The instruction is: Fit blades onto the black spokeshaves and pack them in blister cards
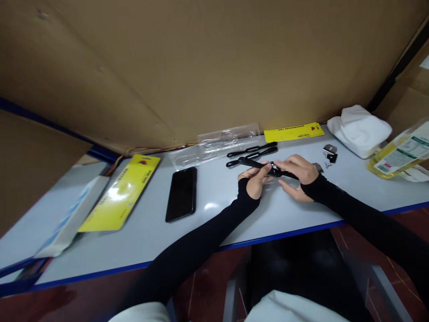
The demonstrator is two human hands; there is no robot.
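A black spokeshave (pixel 250 163) with long handles is held in my left hand (pixel 256 179), thumb pressed near its middle. My right hand (pixel 296 174) is around the other end, fingers bent over the top and thumb low on the near side. At the middle, by my fingertips, a small shiny metal part shows; its shape is blurred. Just behind, two more black spokeshave bodies (pixel 256 154) lie side by side. To the right of my right hand are a metal plate (pixel 330 148), a black piece (pixel 331 158) and a small screw (pixel 328 165).
Left of my hands lies a black phone (pixel 181 194). Farther left are a yellow card (pixel 122 192) and a white box (pixel 75 214). Clear plastic packaging (pixel 204 150) and yellow cards (pixel 295 132) line the back. A white cloth bundle (pixel 360 129) and yellow-liquid bottle (pixel 398 154) stand right.
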